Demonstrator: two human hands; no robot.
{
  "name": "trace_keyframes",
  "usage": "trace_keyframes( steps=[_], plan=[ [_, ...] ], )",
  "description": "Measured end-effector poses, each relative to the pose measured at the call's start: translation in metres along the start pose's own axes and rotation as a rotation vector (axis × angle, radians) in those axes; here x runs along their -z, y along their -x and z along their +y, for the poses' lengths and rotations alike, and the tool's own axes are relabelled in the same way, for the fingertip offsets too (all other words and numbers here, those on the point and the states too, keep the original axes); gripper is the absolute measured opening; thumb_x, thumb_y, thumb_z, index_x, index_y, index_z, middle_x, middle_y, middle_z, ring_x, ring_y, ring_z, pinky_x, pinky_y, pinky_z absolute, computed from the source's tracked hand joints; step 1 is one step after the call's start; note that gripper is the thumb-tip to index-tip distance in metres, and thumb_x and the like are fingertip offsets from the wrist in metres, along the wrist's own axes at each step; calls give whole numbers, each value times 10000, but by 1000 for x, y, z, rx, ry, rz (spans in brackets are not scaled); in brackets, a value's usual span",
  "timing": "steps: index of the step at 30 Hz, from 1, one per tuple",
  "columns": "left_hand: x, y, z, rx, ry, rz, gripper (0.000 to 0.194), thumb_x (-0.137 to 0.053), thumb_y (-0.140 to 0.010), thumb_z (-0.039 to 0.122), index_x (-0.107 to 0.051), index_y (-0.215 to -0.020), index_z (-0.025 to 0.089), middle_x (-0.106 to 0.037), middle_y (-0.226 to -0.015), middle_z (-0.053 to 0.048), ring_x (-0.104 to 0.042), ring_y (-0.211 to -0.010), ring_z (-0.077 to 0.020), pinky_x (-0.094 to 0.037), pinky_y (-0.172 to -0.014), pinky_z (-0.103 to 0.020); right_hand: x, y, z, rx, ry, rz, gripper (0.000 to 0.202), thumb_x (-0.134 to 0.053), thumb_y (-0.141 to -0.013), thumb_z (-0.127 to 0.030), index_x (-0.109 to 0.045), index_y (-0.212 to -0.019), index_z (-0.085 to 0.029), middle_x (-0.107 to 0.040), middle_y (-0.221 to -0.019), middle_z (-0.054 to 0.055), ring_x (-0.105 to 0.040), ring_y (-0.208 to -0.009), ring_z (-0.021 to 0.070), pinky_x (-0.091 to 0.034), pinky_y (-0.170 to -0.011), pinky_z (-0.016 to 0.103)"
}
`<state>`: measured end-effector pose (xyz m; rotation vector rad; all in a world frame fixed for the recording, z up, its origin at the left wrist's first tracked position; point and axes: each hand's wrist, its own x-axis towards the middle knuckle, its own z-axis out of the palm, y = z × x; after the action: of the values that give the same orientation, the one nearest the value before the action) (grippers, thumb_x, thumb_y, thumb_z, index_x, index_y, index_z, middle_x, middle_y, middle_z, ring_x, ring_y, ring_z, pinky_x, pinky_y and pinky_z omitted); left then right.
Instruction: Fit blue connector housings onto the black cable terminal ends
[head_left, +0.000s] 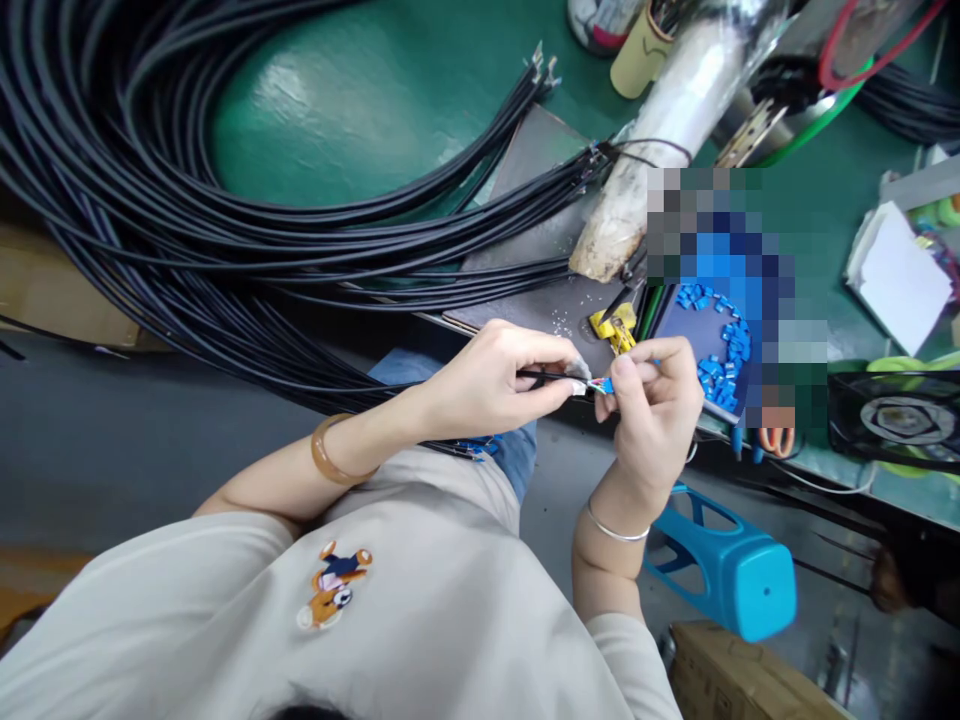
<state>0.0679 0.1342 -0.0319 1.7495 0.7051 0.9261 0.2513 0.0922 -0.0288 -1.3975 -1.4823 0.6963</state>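
Between thumb and fingers, my left hand (pixel 517 375) grips a black cable (pixel 551 376) close to its stripped end, where thin coloured wires fan out. Pale wrapping covers some of the left fingertips. My right hand (pixel 651 395) pinches a small blue connector (pixel 606 385) at the tips of those wires; whether the wires are inside it I cannot tell. Just beyond the right fingers lies a yellow tool (pixel 616 328) on the table edge. To the right of it, a dark tray (pixel 679 345) holds many loose blue connectors (pixel 724 375).
Thick bundles of black cable (pixel 300 230) sweep across the green table (pixel 337 110) from the left. A wrapped white roll (pixel 652 150) lies beyond my hands. Orange-handled scissors (pixel 776 440) and a fan (pixel 896 420) are at right. A blue stool (pixel 727 570) stands below the table edge.
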Motion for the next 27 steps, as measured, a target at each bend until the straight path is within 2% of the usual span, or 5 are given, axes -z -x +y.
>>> trace_keyframes(
  steps=[2, 8, 15, 21, 27],
  plan=[
    [-1, 0, -1, -47, -43, 11, 111, -590, -865, 178, -691, -838, 138, -613, -666, 13, -418, -548, -69, -335, -542, -212, 0, -1, -1, -19, -41, -6, 139, -628, -930, -284, -507, -880, -236, -488, -545, -125, -473, -359, 60, -389, -364, 179],
    [1, -1, 0, 54, 37, -34, 233, -553, -899, 176, -587, -671, 141, -520, -534, 48, -403, -502, -61, -324, -529, -211, -1, 13, -13, 209, 221, 435, 39, -606, -938, -223, -644, -947, -219, -607, -657, -75, -556, -462, 55, -358, -414, 189],
    [0, -3, 0, 58, 33, -48, 222, -554, -904, 197, -575, -690, 139, -528, -537, 47, -403, -492, -58, -310, -517, -217, 10, 24, -14, 265, 556, 56, 332, -711, -871, -240, -677, -1200, -274, -524, -588, -82, -419, -467, 59, -357, -465, 213],
    [-3, -2, 0, 107, 71, -25, 233, -558, -907, 198, -556, -682, 138, -545, -560, 36, -441, -514, -60, -328, -525, -214, 2, 19, -6, 426, 594, 158, 170, -731, -842, -160, -720, -979, -261, -681, -700, -54, -511, -506, 54, -407, -513, 200],
    [-4, -1, 1, 143, 111, 6, 216, -559, -905, 202, -557, -699, 138, -554, -582, 27, -466, -524, -62, -347, -522, -206, 2, 23, 5, 292, 466, 249, 255, -703, -870, -228, -703, -1118, -285, -633, -646, -63, -455, -441, 61, -368, -454, 225]
  ],
)
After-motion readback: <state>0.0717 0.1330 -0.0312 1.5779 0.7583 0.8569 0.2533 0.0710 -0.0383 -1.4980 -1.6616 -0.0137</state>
